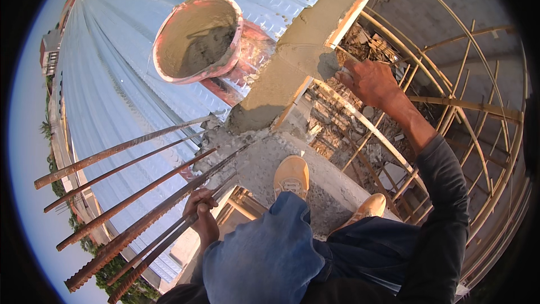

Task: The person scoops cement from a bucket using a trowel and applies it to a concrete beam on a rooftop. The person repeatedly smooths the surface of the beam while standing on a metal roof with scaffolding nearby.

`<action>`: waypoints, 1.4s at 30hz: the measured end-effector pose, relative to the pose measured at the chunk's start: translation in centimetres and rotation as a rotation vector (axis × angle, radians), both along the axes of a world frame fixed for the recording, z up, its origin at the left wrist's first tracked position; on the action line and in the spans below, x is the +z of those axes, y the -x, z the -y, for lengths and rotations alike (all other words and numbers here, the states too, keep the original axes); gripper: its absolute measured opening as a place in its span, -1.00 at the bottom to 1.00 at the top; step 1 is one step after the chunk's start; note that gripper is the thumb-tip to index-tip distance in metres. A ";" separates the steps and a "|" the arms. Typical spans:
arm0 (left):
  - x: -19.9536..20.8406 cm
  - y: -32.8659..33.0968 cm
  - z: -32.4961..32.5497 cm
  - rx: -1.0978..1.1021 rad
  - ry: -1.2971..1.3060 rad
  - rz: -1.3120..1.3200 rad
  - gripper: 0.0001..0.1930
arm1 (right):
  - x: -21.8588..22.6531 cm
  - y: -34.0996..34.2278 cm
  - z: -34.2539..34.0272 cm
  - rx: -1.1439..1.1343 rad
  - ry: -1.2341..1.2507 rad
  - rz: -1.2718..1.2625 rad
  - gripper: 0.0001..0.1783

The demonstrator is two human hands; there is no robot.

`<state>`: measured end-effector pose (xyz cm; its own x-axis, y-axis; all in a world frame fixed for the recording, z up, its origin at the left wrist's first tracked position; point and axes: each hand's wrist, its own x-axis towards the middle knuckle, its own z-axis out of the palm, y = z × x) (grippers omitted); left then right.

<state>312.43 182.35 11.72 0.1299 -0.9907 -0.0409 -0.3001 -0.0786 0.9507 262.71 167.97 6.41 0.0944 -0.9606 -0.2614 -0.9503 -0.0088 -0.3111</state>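
- Your largest neighbour is the corrugated metal roofing (121,73), spreading away beyond and to the left of your right hand (368,83).
- Bamboo poles (472,109) criss-cross to the right of that hand, with rubble visible between them and the beam.
- The mortar strip (315,25) lies just to the left of your right hand. Its long axis slants from the bars' upper ends, well to the hand's lower left, up past the fingers and away beyond them. Your right hand is clearly the nearer one; your left hand (203,214) sits well below the strip's near end.
- Rusty bars (124,149) fan out to the left of your left hand, which is curled closed and seems wrapped around a thin one.
- The pink-rimmed bucket (238,34), mortar inside, stands across the strip, left of your right hand.
- Smallest is the grey patch (327,64) just left of your right fingertips, perhaps a trowel blade. That hand is partly closed, fingers bent toward the strip; you cannot tell what it grips.
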 end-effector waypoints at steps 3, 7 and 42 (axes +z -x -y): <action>-0.1 0.0 -0.1 0.009 0.024 0.004 -0.37 | 0.1 1.1 1.4 -0.043 0.019 -0.036 -0.51; -0.1 0.0 0.0 -0.008 0.027 0.001 -0.38 | -0.3 2.2 3.2 -0.113 0.064 -0.060 -0.48; -3.6 22.4 14.3 0.264 -0.076 -0.542 -0.12 | 5.3 -0.7 2.4 -0.234 0.142 0.042 -0.41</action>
<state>290.00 168.09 8.08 0.3116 -0.9197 -0.2390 0.2637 -0.1579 0.9516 263.46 165.56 11.72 -0.1268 -0.9842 -0.1235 -0.9179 0.1636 -0.3616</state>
